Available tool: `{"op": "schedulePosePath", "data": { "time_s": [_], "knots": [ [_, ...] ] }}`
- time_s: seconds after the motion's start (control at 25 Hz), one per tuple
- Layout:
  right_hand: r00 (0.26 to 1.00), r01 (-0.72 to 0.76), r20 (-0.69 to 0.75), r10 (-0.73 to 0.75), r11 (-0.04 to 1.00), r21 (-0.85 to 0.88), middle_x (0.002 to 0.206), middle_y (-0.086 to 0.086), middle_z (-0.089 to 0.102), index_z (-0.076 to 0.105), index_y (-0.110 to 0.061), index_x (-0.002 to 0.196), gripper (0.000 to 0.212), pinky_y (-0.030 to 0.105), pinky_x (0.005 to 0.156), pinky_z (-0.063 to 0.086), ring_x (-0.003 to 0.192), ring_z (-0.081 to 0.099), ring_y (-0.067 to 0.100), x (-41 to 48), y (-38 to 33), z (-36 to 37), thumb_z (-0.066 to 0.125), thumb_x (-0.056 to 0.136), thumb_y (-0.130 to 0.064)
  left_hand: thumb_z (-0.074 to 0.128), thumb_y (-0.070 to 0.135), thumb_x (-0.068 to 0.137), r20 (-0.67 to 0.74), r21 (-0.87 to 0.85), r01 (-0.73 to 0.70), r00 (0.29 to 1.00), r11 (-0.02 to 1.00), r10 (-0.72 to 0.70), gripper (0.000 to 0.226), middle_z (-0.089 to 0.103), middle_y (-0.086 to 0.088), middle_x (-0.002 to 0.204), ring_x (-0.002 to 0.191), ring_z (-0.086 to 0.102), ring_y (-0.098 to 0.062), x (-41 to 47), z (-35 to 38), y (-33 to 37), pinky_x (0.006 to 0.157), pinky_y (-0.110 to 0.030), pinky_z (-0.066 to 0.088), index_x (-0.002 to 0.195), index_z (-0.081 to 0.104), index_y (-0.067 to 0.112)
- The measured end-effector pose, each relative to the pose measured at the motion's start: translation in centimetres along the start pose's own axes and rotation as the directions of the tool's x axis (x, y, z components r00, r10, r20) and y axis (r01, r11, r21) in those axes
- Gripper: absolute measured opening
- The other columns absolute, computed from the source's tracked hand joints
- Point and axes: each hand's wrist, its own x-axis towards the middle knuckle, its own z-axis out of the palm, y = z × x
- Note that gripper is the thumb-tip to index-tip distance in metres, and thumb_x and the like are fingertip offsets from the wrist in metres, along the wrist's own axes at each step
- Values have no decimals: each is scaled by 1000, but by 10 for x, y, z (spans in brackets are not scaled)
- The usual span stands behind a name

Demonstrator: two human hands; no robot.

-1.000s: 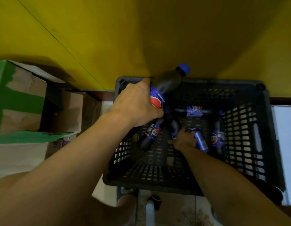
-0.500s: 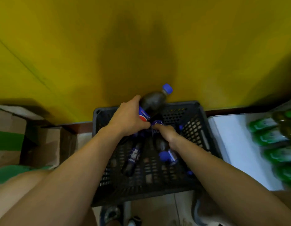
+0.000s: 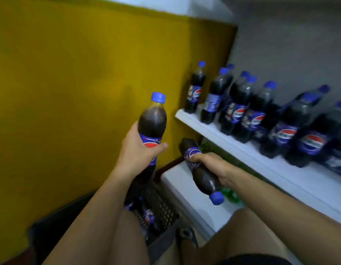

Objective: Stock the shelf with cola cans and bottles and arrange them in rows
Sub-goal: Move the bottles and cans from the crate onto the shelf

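**Partly stocked, two bottles in hand**

Head view: at the right of the frame, a white shelf board (image 3: 232, 142) already carries a row of dark plastic cola bottles with blue caps (image 3: 252, 111), all upright. At centre, the left hand (image 3: 139, 155) curls its fingers round an upright cola bottle (image 3: 153, 119). Just right of it, the right hand (image 3: 213, 165) grips a tilted cola bottle (image 3: 206, 180), cap lowest. Neither is shelved yet. More crate bottles (image 3: 146, 215) lie in the black lattice plastic crate (image 3: 158, 203) at lower centre, so stocking looks unfinished. No cans show. Labels bear a round red, white and blue emblem; the lettering is too blurred to read.
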Motion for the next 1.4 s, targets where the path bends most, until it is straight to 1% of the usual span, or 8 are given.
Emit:
{"op": "schedulePosePath", "data": {
  "time_s": [0.2,0.44,0.6,0.72,0.92,1.04,1.16,1.4],
  "knots": [
    [970,94,-233,-70,991,94,73,13,71,71,-6,89,31,32,63,50,62,63,26,-108,-8,-111,72,69,-29,93,18,67,265,-228,-164,938,960,223,57,75,14,94,84,71,-2,-3,74,114,75,-24,54,114,63,29],
    [905,117,-422,-62,988,104,75,10,68,70,-6,91,13,26,60,47,65,61,20,-182,18,-202,69,83,-16,95,20,67,493,-366,-166,800,916,341,66,74,9,110,100,71,-7,-10,166,169,95,-37,56,122,61,28],
    [852,52,-522,48,983,175,76,13,68,69,-1,101,23,26,56,50,63,61,23,-197,47,-232,70,84,-17,91,25,72,580,-407,-111,735,907,350,67,70,15,116,103,67,3,-32,223,173,96,-28,52,128,54,32],
    [802,43,-586,116,967,251,72,12,65,67,-3,94,15,25,54,47,61,59,22,-199,73,-250,68,84,-14,91,29,72,615,-421,-57,715,905,331,70,69,15,118,106,65,2,-45,276,169,99,-28,51,130,52,32],
    [773,-41,-595,222,952,302,86,14,68,63,-3,114,30,21,51,51,66,62,21,-164,115,-296,67,85,-13,91,25,72,640,-391,-18,713,920,286,65,64,22,110,105,60,7,-58,379,165,85,-14,44,118,50,43],
    [746,-28,-632,210,958,286,100,12,72,66,-12,114,33,31,72,58,81,68,21,-125,142,-319,71,82,-19,92,21,70,617,-381,-16,740,925,267,74,61,26,111,105,55,13,-59,431,160,84,-11,41,123,46,42],
    [694,2,-707,138,981,193,99,3,74,70,-22,107,26,44,91,56,95,69,22,-89,160,-335,68,84,-32,93,21,69,609,-361,-15,753,932,248,74,63,24,114,108,59,8,-48,463,157,96,-21,45,128,51,35],
    [596,37,-794,119,984,175,110,3,74,72,-20,117,26,41,98,52,104,67,21,-56,163,-348,59,98,-32,92,20,70,596,-310,-59,766,949,242,92,59,12,131,124,56,-10,-39,480,152,109,-34,45,146,41,27]
  ]
}}
